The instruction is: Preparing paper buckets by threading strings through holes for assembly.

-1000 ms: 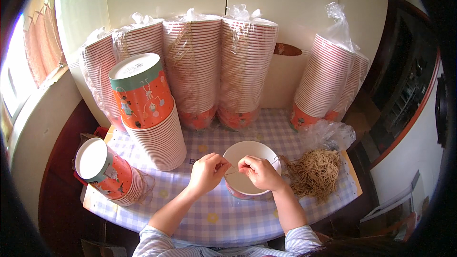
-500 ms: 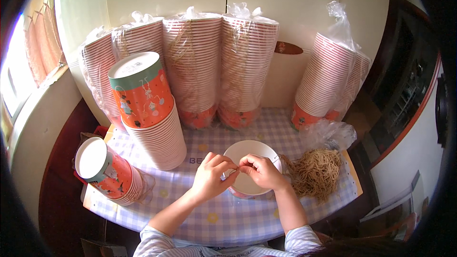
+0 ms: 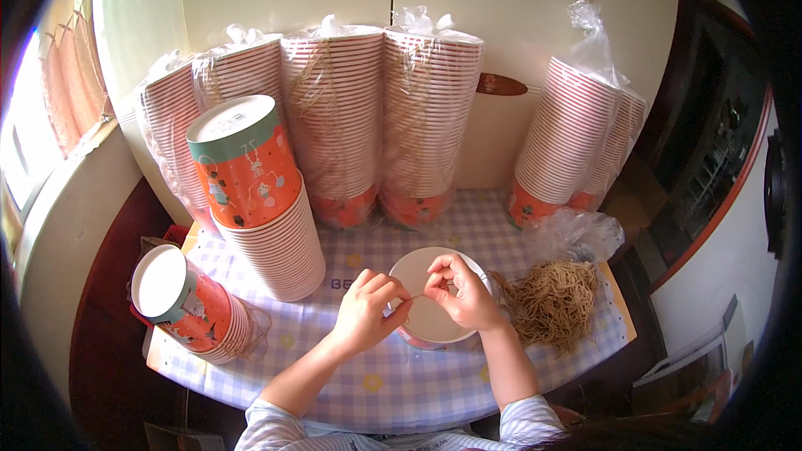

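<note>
Over a white paper bucket [image 3: 415, 260], both my hands are pinched around a thin tan string [image 3: 418, 296], with a short stretch of it between the fingertips. My left hand [image 3: 366, 311] is at the bucket's left rim, thumb and forefinger closed on the string. My right hand [image 3: 464, 299] pinches the string from the other side, its other fingers curled, above the bucket's right side. Looking in, I see the bucket's plain white inside; its patterned outside shows at the bottom. Right of the bucket lies a tangled heap of tan string [image 3: 551, 307], one strand reaching the rim.
Upside-down orange and green paper buckets are stacked in a tall pile [image 3: 266, 238] and a short pile [image 3: 200, 309] on the left. Several plastic-wrapped bucket stacks [image 3: 334, 117] stand along the back, with more wrapped stacks [image 3: 561, 129] at right. A crumpled clear bag [image 3: 585, 235] lies behind the string heap.
My right hand has lifted and turned slightly, its fingers moving up and away from my left hand. The gap between the fingertips is wider, with string visible across it.
</note>
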Demonstrator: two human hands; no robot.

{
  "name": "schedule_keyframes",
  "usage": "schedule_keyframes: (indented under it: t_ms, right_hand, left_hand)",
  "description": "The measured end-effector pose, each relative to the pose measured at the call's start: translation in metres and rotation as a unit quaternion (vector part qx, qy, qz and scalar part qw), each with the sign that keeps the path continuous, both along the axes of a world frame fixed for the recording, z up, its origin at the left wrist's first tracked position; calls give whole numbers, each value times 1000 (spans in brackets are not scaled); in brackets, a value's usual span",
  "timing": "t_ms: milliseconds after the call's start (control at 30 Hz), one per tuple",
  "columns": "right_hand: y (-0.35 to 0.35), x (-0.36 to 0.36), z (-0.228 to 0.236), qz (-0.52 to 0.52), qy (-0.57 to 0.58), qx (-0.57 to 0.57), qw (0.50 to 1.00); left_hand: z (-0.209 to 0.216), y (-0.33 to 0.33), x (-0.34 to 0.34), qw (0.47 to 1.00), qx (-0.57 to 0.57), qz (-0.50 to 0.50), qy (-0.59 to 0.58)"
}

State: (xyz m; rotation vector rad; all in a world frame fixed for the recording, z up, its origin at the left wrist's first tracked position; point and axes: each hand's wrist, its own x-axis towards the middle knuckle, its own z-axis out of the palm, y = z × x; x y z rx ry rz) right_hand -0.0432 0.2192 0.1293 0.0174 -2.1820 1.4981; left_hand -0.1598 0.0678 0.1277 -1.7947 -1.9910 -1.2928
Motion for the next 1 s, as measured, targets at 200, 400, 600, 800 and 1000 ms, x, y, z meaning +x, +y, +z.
schedule_keyframes:
  t_ms: [200, 400, 600, 800, 1000]
  right_hand:
    - [8, 5, 4, -18, 31, -57, 998]
    - [22, 16, 10, -78, 57, -82, 992]
    - [28, 24, 13, -99, 90, -104, 986]
    - [13, 35, 23, -12, -3, 38, 999]
    - [-33, 36, 30, 21, -30, 305, 952]
  left_hand:
    - [1, 0, -4, 1000, 15, 7, 9]
    - [0, 0, -8, 1000, 5, 0, -7]
    - [2, -3, -10, 999, -15, -19, -35]
    - [-3, -8, -12, 986, -45, -25, -157]
    - [-40, -28, -3, 961, 17, -11, -276]
